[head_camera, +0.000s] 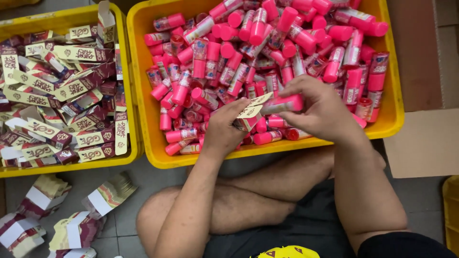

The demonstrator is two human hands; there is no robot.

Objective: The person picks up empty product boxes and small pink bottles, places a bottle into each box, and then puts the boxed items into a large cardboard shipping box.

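Head view: left hand [224,129] grips a small box [249,114] while right hand [318,112] pushes a pink bottle [286,103] into it, above a yellow bin [148,95] of unboxed bottles; neighbouring bin [125,157] holds filled boxes.

Pink bottles [267,52] heap up to the rim of the right yellow bin [143,91], leaving no bare floor inside it; both hands work above its near edge; the left yellow bin [125,160] is packed with small cartons [57,95]; flat carton stacks [107,193] crowd the grey floor [124,220] at lower left; bare floor shows only between those stacks and the person's folded knee [158,215]; cardboard [425,138] closes off the right side
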